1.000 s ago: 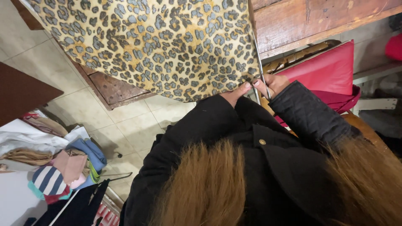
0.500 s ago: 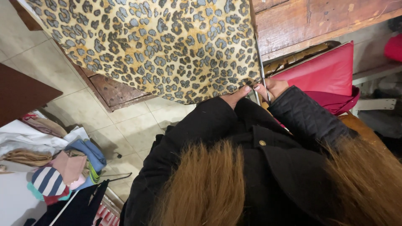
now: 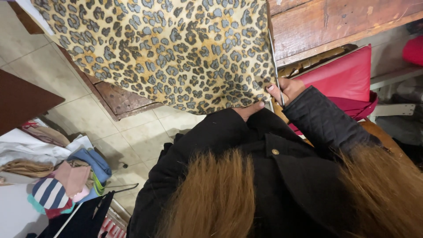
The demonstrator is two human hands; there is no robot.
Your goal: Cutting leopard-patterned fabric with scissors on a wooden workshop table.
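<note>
Wooden table [image 3: 335, 22] carries leopard fabric [image 3: 167, 48] above tiled floor [image 3: 88, 119]

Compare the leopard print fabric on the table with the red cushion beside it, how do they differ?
The leopard print fabric is tan with dark spots; the red cushion is plain. The fabric drapes thin over the table edge, both hands touching it; the cushion looks padded, untouched. Both lie by the wooden table.

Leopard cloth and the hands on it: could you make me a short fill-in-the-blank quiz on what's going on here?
1. The cloth has a ____ print.
2. The right hand holds long metal ____ along the cloth's edge.
3. The left hand touches the cloth's ____ edge.
4. The cushion beside the right hand is ____.

Missing words: leopard; scissors; lower; red
</note>
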